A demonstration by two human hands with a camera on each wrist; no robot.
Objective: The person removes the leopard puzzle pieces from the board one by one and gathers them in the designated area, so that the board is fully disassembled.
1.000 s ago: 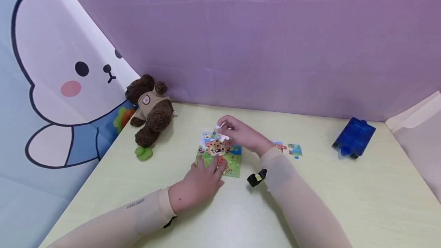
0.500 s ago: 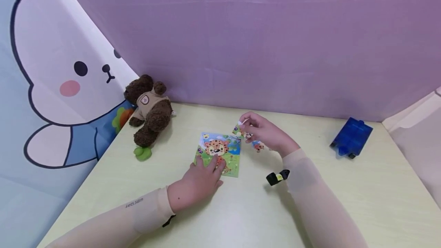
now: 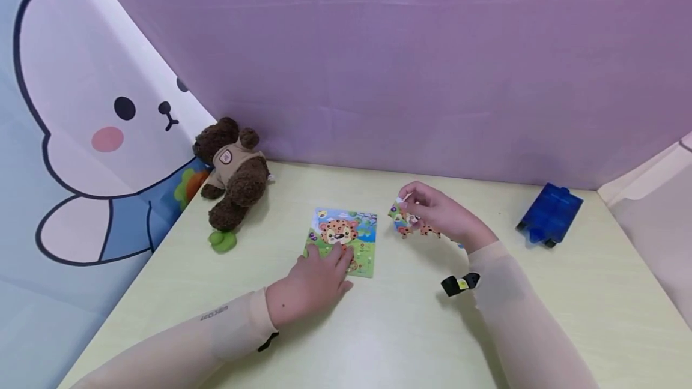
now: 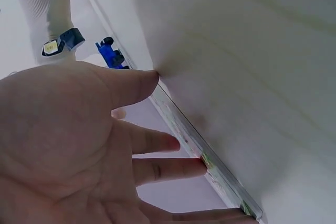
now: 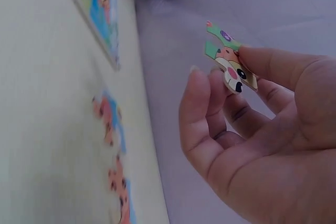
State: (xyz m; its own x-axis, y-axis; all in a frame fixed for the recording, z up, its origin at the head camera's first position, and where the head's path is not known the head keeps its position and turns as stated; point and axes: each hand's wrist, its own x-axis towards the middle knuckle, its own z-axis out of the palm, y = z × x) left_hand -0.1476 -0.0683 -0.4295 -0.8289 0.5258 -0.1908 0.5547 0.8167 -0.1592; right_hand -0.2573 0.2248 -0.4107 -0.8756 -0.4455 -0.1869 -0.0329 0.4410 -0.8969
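My left hand [image 3: 313,288] rests with straight, spread fingers on the lower part of a leopard picture board [image 3: 365,257], which lies flat on the table. In the left wrist view its fingertips touch the board's face, and the thumb [image 4: 137,85] lies by the edge. My right hand [image 3: 443,216] is raised to the right of the board. Between thumb and fingers it pinches a jigsaw piece [image 5: 236,72] printed with part of a leopard face and green grass. Beneath that hand lie other jigsaw pieces [image 5: 119,192] with orange spotted shapes, partly hidden in the head view.
A brown teddy bear [image 3: 245,182] lies at the back left, with a small green toy [image 3: 223,241] in front of it. Toward the back right stands a blue translucent object [image 3: 551,214]. A purple cloth [image 3: 378,77] hangs behind the table.
My right hand has moved right, away from above the board to over the loose pieces, still holding the jigsaw piece. The left hand has stayed on the board.
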